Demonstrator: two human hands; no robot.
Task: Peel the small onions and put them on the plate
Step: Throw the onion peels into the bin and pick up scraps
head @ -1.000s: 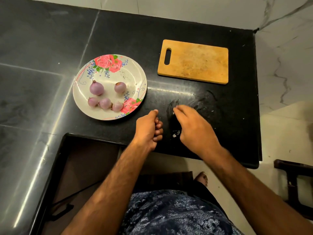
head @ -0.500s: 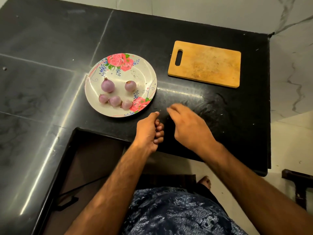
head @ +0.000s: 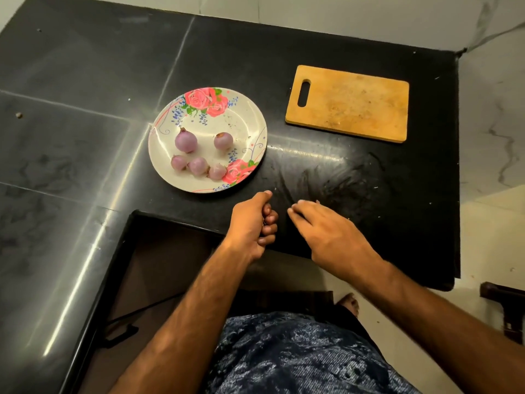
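Note:
Several peeled purple small onions (head: 198, 166) lie on a white plate (head: 247, 120) with pink roses, two toward its middle and three in a row at its near side. My left hand (head: 250, 223) is at the black counter's front edge just below the plate, its fingers curled into a fist round a dark scrap of onion peel that barely shows. My right hand (head: 326, 231) lies beside it on the right, fingers straight and low over the counter, tips pointing at the left fist. A narrow gap separates the two hands.
A wooden cutting board (head: 349, 103) lies at the back right of the black counter (head: 369, 180), which shows smear marks and tiny white flecks. A dark recess (head: 159, 265) opens below the counter's front left. A dark furniture piece (head: 505, 308) stands on the floor at right.
My right hand has slid left across the counter toward my left fist, and the small white scrap seen beside it earlier is out of sight. My left hand stayed at the edge.

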